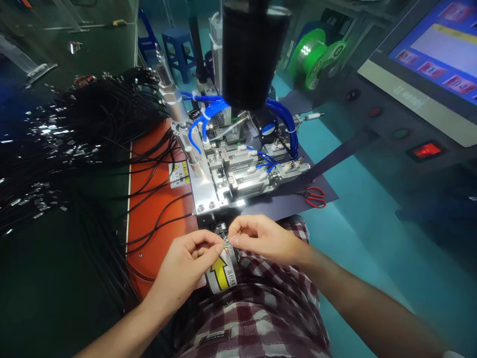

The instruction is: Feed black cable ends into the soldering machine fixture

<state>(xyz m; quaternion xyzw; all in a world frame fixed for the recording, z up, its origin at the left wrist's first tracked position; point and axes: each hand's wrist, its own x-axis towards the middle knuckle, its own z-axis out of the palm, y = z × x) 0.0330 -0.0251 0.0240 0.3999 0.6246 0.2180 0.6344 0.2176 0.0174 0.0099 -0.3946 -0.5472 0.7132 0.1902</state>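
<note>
Between my two hands are the thin, coloured wire ends (226, 245) of a cable. My left hand (194, 256) pinches them between thumb and forefinger. Close beside it, my right hand (257, 237) has its thumb and fingertips pressed together at the tips of the same wires. Which strands each hand grips is too small to tell. Just beyond the fingertips is a small dark metal fixture (221, 228) at the front of the machine (238, 164). Below the hands, a white label with a yellow arrow (221, 273) is partly covered by my left hand.
Black cables (108, 109) with shiny ends are heaped at left, some crossing the orange surface (149, 219). Red-handled scissors (316, 197) lie right of the machine. A black cylinder (253, 54) hangs above it. A green spool (311, 57) and a control screen (439, 54) are at right.
</note>
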